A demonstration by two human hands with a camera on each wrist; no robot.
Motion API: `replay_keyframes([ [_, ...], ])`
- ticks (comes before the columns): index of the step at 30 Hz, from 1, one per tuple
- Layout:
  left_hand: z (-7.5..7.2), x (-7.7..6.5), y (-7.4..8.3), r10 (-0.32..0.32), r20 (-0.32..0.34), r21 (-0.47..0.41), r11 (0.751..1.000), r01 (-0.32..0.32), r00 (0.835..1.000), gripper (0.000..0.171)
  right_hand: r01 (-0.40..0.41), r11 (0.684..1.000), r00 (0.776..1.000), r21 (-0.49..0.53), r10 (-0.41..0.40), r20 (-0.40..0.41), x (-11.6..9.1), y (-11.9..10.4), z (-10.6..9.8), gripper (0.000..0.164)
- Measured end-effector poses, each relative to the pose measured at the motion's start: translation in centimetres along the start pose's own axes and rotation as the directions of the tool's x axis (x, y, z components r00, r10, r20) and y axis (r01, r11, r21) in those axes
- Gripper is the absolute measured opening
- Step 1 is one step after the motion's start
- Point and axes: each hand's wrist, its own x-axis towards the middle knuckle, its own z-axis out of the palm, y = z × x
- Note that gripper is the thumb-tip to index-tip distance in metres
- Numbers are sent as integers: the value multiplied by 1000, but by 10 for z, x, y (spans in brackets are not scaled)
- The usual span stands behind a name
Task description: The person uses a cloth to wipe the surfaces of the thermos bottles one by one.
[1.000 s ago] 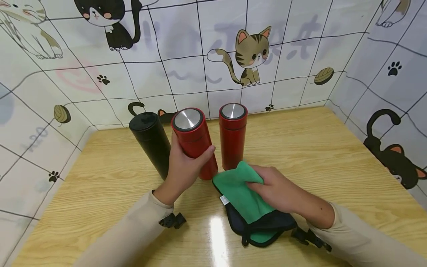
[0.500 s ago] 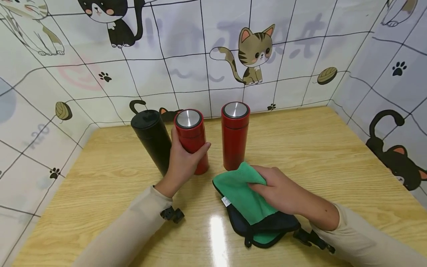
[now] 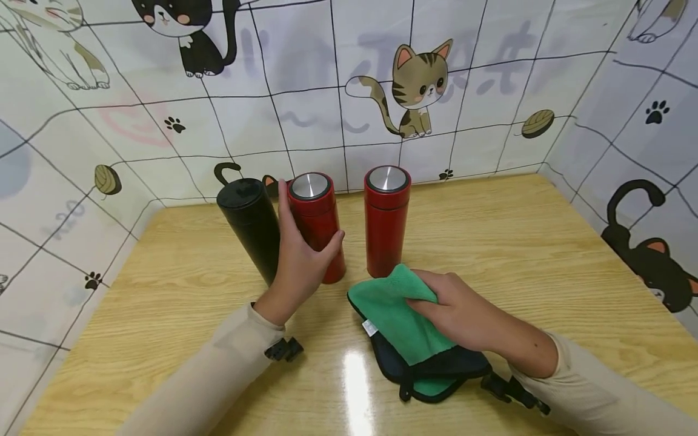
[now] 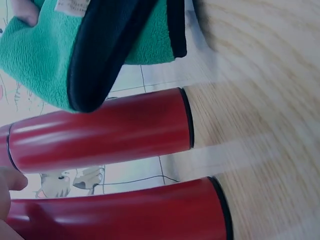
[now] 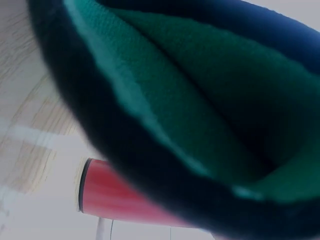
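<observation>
A red thermos flask (image 3: 315,212) with a silver lid stands on the table. My left hand (image 3: 299,260) is around its near left side, index finger straight up along it and the thumb spread at its right edge. The left wrist view shows the thumb (image 4: 14,179) lifted off the flask's side. A second red thermos flask (image 3: 386,227) stands to the right, and a black thermos flask (image 3: 249,224) is just left of the hand. My right hand (image 3: 455,309) grips a folded green cloth (image 3: 400,315) with dark edging and a small white tag, close over the table.
The wooden table (image 3: 518,242) reaches back to a white wall (image 3: 305,121) with printed cats and grid lines, which also closes in the left and right sides. A bright glare streak lies on the table in front of the flasks.
My left hand has set the tilted red thermos flask upright, farther back, and its fingers have straightened away from it. My right hand keeps its grip on the cloth, nearly still.
</observation>
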Motion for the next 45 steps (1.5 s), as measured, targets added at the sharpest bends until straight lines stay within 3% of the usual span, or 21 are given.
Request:
replay_keyframes([
  [4, 0, -6, 7, 99, -16, 77, 992, -98, 995, 113, 7, 1000, 1000, 1, -7, 11, 0, 0, 0, 38],
  [7, 1, -12, 13, 193, -31, 147, 971, -187, 981, 108, 14, 1000, 1000, -2, -14, 18, 0, 0, -1, 38],
  [13, 6, -22, 24, 394, -61, 245, 897, -369, 917, 90, 30, 1000, 999, 2, -30, 28, -1, -2, -2, 38],
  [15, 8, -24, 27, 460, -67, 225, 871, -436, 885, 81, 33, 999, 999, -1, -33, 32, -2, -3, -3, 38],
  [19, 17, -28, 36, 559, -46, 99, 827, -553, 828, 61, 35, 999, 999, -22, -34, 22, -4, -4, -13, 31],
  [21, 23, -30, 39, 563, -5, 37, 826, -563, 826, 59, 36, 998, 999, -44, -36, 11, -6, -4, -20, 29],
  [22, 26, -30, 40, 543, 22, 16, 840, -543, 840, 61, 36, 998, 999, -54, -36, 2, -6, -3, -23, 29],
  [24, 32, -29, 41, 457, 81, -2, 889, -459, 886, 69, 23, 996, 999, -88, -25, -23, -6, -3, -31, 30],
  [26, 39, -25, 40, 322, 141, -27, 946, -322, 936, 81, 4, 993, 999, -116, -9, -46, -6, -2, -37, 29],
  [28, 45, -19, 37, 167, 192, -61, 986, -158, 967, 93, -24, 991, 997, -133, 15, -69, -5, -1, -42, 26],
  [31, 54, -9, 31, -9, 249, -120, 992, 40, 969, 104, -50, 988, 996, -145, 38, -87, -2, 0, -45, 25],
  [34, 59, -1, 26, -90, 274, -137, 982, 132, 957, 105, -59, 984, 994, -166, 42, -104, 1, 2, -47, 28],
  [40, 61, 6, 25, -145, 286, -97, 979, 179, 947, 91, -105, 969, 979, -222, 62, -194, 1, 9, -58, 30],
  [45, 59, 2, 25, -134, 250, -78, 984, 158, 959, 84, -156, 953, 960, -258, 85, -266, 1, 11, -66, 31],
])
